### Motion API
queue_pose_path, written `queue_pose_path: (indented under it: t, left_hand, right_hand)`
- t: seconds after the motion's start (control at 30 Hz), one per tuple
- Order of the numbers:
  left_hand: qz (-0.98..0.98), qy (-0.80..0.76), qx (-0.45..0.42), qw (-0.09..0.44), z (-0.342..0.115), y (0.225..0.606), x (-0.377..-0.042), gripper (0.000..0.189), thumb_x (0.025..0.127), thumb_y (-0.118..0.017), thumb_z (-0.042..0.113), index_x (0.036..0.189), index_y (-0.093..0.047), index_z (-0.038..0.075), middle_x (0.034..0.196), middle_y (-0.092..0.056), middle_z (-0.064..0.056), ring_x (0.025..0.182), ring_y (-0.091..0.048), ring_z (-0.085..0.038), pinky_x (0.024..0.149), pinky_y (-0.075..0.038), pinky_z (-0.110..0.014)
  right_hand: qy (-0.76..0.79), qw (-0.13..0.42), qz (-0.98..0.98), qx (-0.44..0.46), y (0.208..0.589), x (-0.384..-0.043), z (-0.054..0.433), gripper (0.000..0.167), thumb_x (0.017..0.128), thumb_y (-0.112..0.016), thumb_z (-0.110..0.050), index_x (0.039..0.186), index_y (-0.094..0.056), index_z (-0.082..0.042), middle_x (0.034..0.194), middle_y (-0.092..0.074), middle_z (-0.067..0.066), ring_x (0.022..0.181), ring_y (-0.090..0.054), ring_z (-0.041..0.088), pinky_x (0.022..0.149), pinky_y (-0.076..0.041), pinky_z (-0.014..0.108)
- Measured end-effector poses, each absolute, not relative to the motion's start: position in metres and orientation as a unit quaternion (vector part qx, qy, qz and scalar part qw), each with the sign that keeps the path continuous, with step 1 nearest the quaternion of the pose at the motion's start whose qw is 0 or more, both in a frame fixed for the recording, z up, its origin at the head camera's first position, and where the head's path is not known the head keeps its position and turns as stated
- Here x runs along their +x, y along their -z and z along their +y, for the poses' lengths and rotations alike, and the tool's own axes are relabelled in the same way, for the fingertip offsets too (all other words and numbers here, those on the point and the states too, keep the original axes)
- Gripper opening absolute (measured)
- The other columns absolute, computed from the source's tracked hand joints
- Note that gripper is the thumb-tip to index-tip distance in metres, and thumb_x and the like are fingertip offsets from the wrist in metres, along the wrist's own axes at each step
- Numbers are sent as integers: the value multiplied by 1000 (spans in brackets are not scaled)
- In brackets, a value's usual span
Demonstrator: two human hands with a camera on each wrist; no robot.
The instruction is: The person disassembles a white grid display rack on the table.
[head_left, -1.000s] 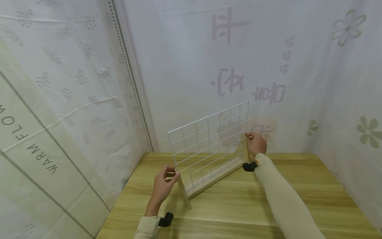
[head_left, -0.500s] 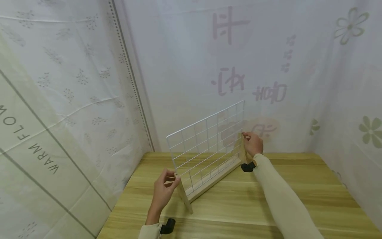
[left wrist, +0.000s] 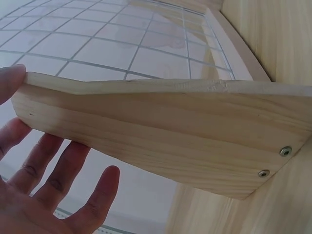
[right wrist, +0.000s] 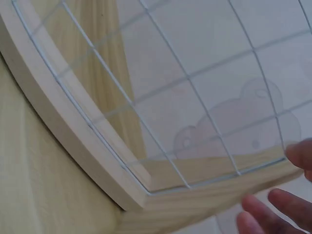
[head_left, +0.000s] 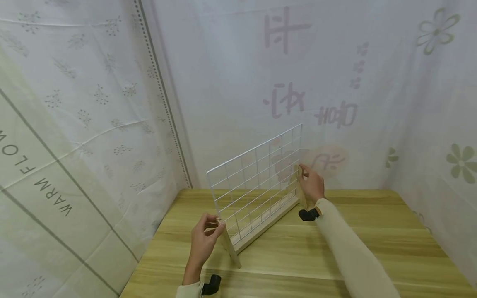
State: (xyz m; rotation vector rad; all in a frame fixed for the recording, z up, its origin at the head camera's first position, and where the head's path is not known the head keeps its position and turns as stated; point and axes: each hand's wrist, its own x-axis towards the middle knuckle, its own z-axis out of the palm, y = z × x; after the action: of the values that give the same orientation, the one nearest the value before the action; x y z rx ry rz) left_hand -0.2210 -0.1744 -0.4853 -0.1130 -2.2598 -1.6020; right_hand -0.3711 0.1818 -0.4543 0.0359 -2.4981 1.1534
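Observation:
A white wire grid [head_left: 256,147] stands upright, slightly tilted, in a pale wooden stand [head_left: 265,227] set diagonally on the table. My left hand [head_left: 203,239] pinches the upper end of the near side panel [left wrist: 170,129], thumb on one edge and fingertips on the other. Two metal screws [left wrist: 285,151] show low on that panel. At the far end, my right hand [head_left: 314,183] pinches the top of the other side panel [head_left: 304,198] beside the grid. The right wrist view shows the grid's lower edge lying along the base bar [right wrist: 73,124].
The wood-grain table [head_left: 357,244] extends around the stand. Printed white curtains [head_left: 231,82] hang behind and along both sides, near the table's back edge. A black wrist mount [head_left: 211,284] sits at my left cuff, another [head_left: 308,215] at my right.
The stand has turned a little: its far end has shifted left with my right hand, while its near end has come slightly closer with my left. Both hands keep their hold.

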Motion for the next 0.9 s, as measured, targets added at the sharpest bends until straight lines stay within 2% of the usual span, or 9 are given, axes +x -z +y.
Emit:
queue_pose_path:
  t: [0.1,0.17,0.23,0.37,0.57,0.7,0.9]
  left_hand:
    - [-797,573,-45,186,-173,486,-219,24,89,-77,14,109,-64,7,103,-68,-8,92,-65,-14,80,-55,-23]
    - [-794,575,-46,191,-172,487,-218,25,90,-76,14,111,-64,7,105,-68,-9,93,-65,-13,80,-55,-23]
    - [-790,579,-42,197,-171,488,-217,26,90,-76,13,112,-64,7,106,-67,-10,93,-64,-12,79,-55,-23]
    - [-781,591,-32,201,-169,489,-217,25,89,-76,12,111,-64,8,107,-68,-10,93,-64,-9,79,-55,-22]
    - [-774,603,-32,191,-167,491,-218,25,91,-76,17,111,-64,9,108,-68,-10,95,-64,-10,83,-56,-25]
    - [-778,598,-30,193,-167,492,-216,25,91,-75,16,113,-64,9,110,-67,-10,95,-63,-11,84,-56,-26]
    - [-777,597,-35,197,-168,492,-216,26,92,-73,16,115,-64,9,110,-67,-10,95,-63,-10,82,-56,-23]
  right_hand:
    - [-444,215,-870,-15,468,-361,172,42,100,-57,-16,141,-55,-5,126,-66,25,106,-68,41,81,-56,52]
    - [-476,213,-853,-26,477,-354,164,41,99,-61,-15,137,-57,-2,122,-66,24,105,-68,41,88,-55,55]
    - [-495,205,-844,-24,487,-347,157,40,97,-63,-13,134,-58,1,120,-67,25,106,-68,41,88,-56,55]
    - [-512,175,-841,-29,503,-338,146,44,95,-67,-14,135,-58,1,126,-65,25,110,-66,40,94,-53,53]
    - [-529,160,-832,-46,514,-339,136,61,90,-74,-20,142,-50,2,140,-55,29,125,-56,45,103,-45,58]
    - [-528,152,-834,-44,516,-345,129,70,89,-76,-24,146,-45,2,144,-51,29,130,-51,46,104,-45,59]
    - [-534,135,-833,-49,512,-350,120,72,89,-76,-25,147,-43,1,140,-53,29,129,-51,45,102,-45,59]
